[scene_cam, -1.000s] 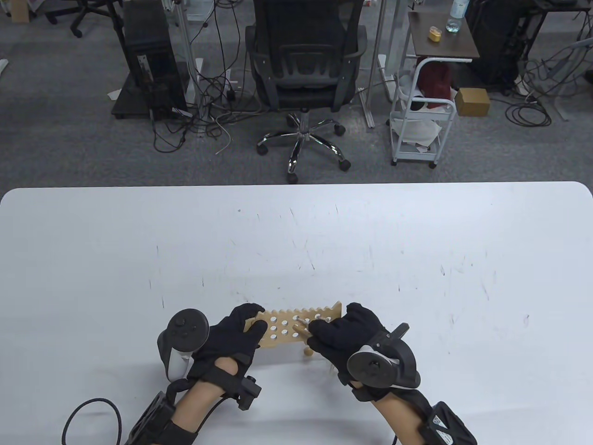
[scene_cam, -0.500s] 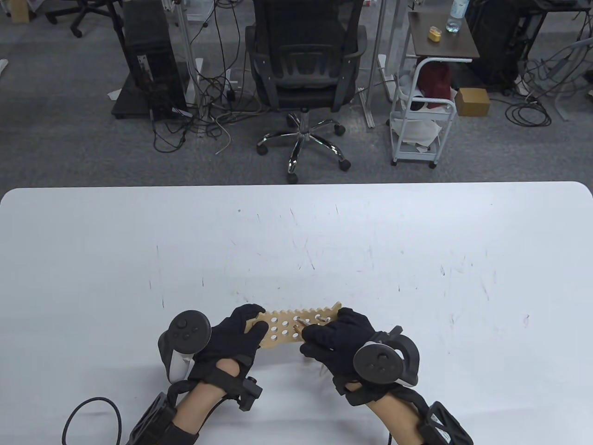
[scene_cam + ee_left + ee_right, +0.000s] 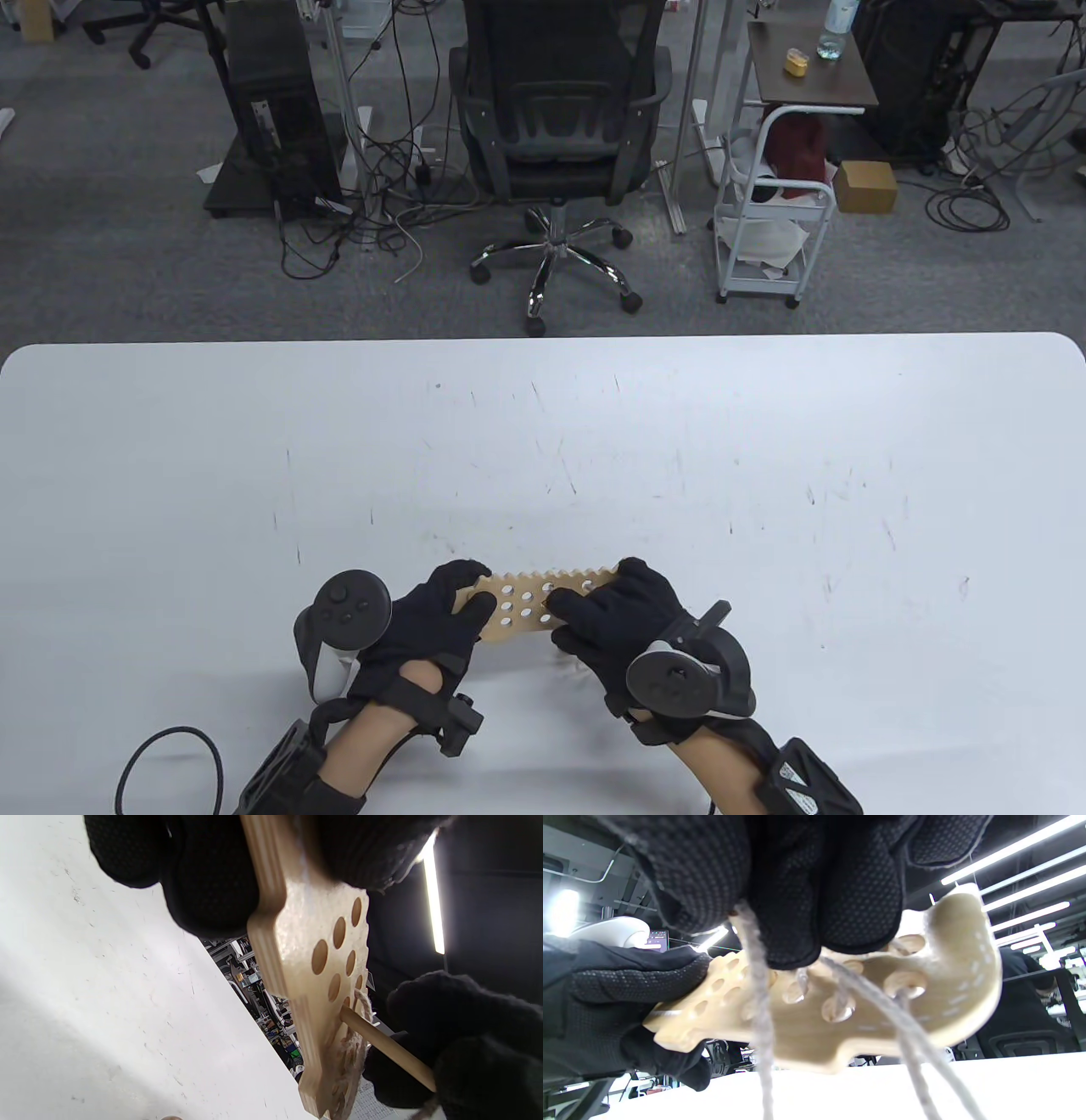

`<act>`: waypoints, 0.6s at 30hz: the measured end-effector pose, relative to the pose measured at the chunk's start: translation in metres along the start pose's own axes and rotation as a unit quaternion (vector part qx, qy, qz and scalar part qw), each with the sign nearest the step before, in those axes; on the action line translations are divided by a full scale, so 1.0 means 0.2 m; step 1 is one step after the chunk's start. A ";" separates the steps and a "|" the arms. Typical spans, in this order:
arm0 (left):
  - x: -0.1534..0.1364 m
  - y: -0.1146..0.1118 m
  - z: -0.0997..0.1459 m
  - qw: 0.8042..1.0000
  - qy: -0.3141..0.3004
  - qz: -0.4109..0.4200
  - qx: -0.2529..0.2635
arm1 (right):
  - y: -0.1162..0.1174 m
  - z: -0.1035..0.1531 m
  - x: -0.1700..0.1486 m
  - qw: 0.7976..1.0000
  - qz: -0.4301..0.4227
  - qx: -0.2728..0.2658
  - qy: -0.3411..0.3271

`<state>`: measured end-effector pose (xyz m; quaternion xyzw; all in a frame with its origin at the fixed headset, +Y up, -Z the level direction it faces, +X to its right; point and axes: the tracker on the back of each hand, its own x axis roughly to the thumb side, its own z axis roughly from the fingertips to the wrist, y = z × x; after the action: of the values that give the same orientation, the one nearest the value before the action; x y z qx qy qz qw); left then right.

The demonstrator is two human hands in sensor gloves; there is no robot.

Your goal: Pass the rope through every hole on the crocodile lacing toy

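Note:
The wooden crocodile lacing board [image 3: 519, 601] is held just above the table, near its front edge. My left hand [image 3: 469, 592] grips its left end between thumb and fingers. My right hand [image 3: 577, 608] covers its right part. In the left wrist view the board [image 3: 305, 955] stands on edge, and a wooden needle [image 3: 384, 1043] sticks out of one hole, pinched by my right hand [image 3: 462, 1056]. Grey rope [image 3: 361, 1010] is laced near that hole. In the right wrist view rope strands [image 3: 763, 1035] run through holes of the board [image 3: 950, 984] and hang down.
The white table [image 3: 764, 475] stretches far and wide around the hands. An office chair [image 3: 560, 127] and a white cart [image 3: 768, 212] stand on the floor beyond the far edge. A black cable [image 3: 170, 764] loops at the front left.
My right hand has slid left over the board and now hides its right holes and the needle from above. The left hand keeps its grip and has barely moved.

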<state>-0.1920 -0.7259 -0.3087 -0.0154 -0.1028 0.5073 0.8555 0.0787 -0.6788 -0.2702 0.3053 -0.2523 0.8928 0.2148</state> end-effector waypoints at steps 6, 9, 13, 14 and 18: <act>0.03 -0.04 0.01 1.000 -0.012 -0.001 -0.018 | -0.01 0.00 0.02 0.999 0.041 -0.010 -0.005; 0.04 -0.06 0.02 1.000 -0.016 0.002 -0.025 | -0.01 0.01 0.02 0.999 0.050 -0.007 -0.004; 0.06 -0.07 0.03 0.999 -0.022 0.004 -0.033 | -0.01 0.01 0.02 0.998 0.055 -0.005 0.000; 0.06 -0.08 0.03 0.999 -0.024 0.004 -0.034 | -0.01 0.01 0.02 0.998 0.056 -0.003 0.000; 0.08 -0.09 0.04 0.999 -0.031 0.005 -0.042 | -0.01 0.00 0.02 0.998 0.058 0.001 0.004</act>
<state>-0.1709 -0.7215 -0.2966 -0.0356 -0.1506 0.5071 0.8479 0.0780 -0.6768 -0.2670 0.2866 -0.2675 0.9053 0.1634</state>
